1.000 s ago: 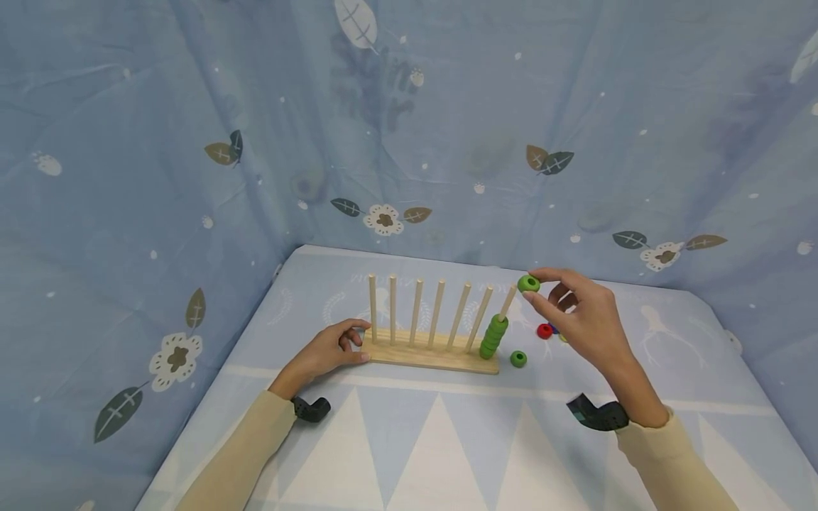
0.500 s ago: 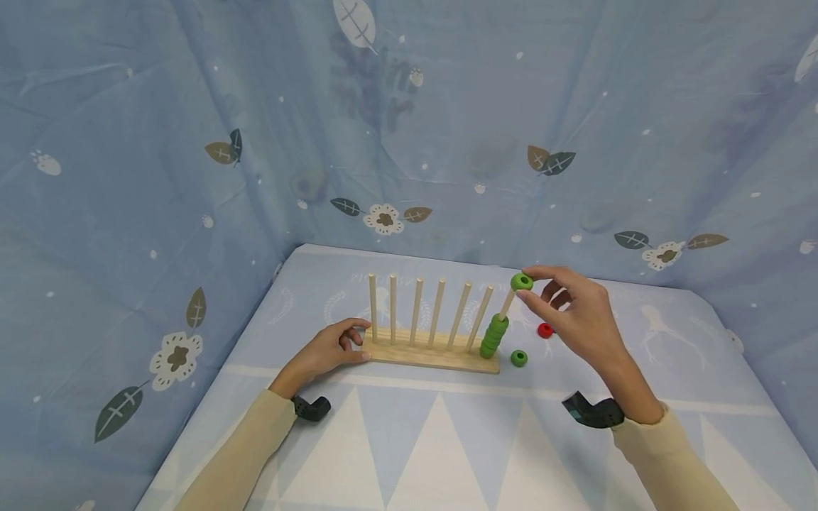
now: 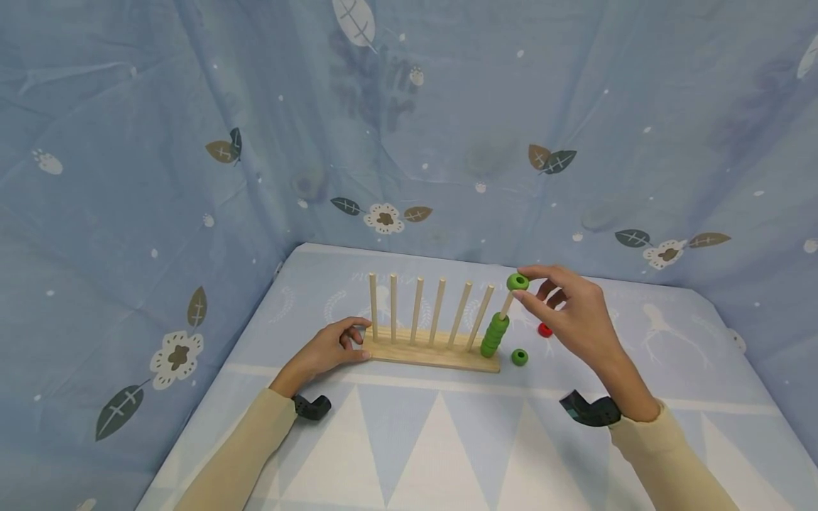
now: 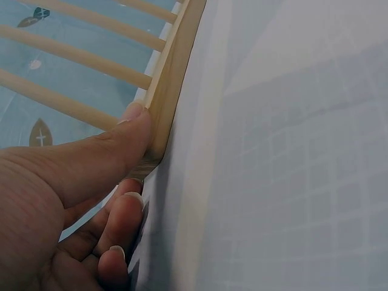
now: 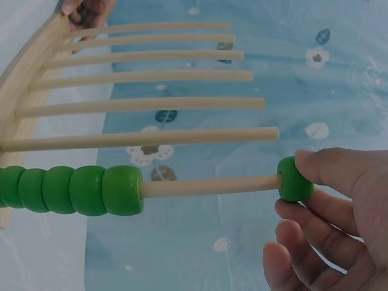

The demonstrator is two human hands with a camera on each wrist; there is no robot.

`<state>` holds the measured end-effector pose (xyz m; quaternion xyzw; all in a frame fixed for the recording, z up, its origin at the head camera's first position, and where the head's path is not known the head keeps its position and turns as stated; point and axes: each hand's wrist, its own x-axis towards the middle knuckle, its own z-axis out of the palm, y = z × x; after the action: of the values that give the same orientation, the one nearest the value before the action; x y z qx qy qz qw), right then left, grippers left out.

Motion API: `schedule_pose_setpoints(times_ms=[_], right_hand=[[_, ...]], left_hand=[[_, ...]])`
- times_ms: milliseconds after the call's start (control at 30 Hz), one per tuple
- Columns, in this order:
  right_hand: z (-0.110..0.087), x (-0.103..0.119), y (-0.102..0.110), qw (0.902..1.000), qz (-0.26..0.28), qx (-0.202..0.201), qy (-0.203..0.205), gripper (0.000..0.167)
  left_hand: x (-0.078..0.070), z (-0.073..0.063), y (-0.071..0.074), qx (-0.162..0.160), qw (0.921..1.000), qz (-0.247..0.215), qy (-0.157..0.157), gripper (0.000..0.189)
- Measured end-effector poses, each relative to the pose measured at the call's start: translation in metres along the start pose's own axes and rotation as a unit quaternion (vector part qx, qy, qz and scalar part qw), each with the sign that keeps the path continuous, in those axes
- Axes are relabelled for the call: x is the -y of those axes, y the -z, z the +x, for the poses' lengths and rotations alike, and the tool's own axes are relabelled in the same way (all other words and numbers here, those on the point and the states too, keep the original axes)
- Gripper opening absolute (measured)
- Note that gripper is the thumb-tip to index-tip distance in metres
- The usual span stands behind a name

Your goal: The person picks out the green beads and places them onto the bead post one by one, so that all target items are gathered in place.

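A wooden peg rack [image 3: 424, 355] stands on the table, with several upright pegs along its base. Stacked green beads [image 3: 494, 336] fill the lower part of its rightmost peg. My left hand [image 3: 329, 348] grips the left end of the base; in the left wrist view the thumb [image 4: 115, 145] lies on top, with fingers curled at the end. Between thumb and fingers, my right hand [image 3: 569, 305] pinches a green bead [image 5: 294, 180] at the tip of that same peg. The right wrist view has the peg's end meeting the bead's hole.
A loose green bead [image 3: 520, 357] lies just right of the base. Behind it sits a red bead [image 3: 544, 330], partly hidden by the right hand. Patterned blue cloth [image 3: 409, 142] hangs around the back and sides of the table.
My right hand has moved left with the green bead, from beside the rightmost peg to its tip. The left hand has stayed on the base.
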<state>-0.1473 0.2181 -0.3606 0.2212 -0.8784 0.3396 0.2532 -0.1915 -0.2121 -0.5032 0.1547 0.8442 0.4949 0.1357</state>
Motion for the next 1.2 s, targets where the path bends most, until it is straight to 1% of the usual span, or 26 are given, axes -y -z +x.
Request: schedule_pose_setpoints(times_ms=[133,367,500,700,933,1200], right_hand=[[-0.001,-0.002,-0.001,1.0,-0.003,0.005,-0.002,0.036],[-0.007,-0.009,-0.002,0.9999,-0.012,0.002,-0.007,0.034],[-0.014,-0.013,-0.003,0.9997,-0.02,-0.001,-0.014,0.032],[-0.025,-0.019,-0.004,0.9993,-0.024,0.005,-0.028,0.031],[-0.033,-0.027,-0.004,0.9989,-0.033,0.01,-0.033,0.032],[-0.046,-0.038,-0.006,0.9978,-0.022,0.023,-0.059,0.032]], left_hand=[[0.0,-0.001,0.0,-0.001,1.0,-0.005,-0.008,0.062],[0.001,-0.002,-0.002,-0.004,1.0,0.0,-0.004,0.062],[0.002,-0.002,-0.004,-0.006,1.0,0.005,0.003,0.062],[0.004,-0.003,-0.007,-0.009,0.9999,0.009,0.0,0.062],[0.002,-0.004,-0.006,-0.011,0.9999,0.006,0.004,0.062],[0.002,-0.004,-0.006,-0.011,0.9999,0.01,0.004,0.062]])
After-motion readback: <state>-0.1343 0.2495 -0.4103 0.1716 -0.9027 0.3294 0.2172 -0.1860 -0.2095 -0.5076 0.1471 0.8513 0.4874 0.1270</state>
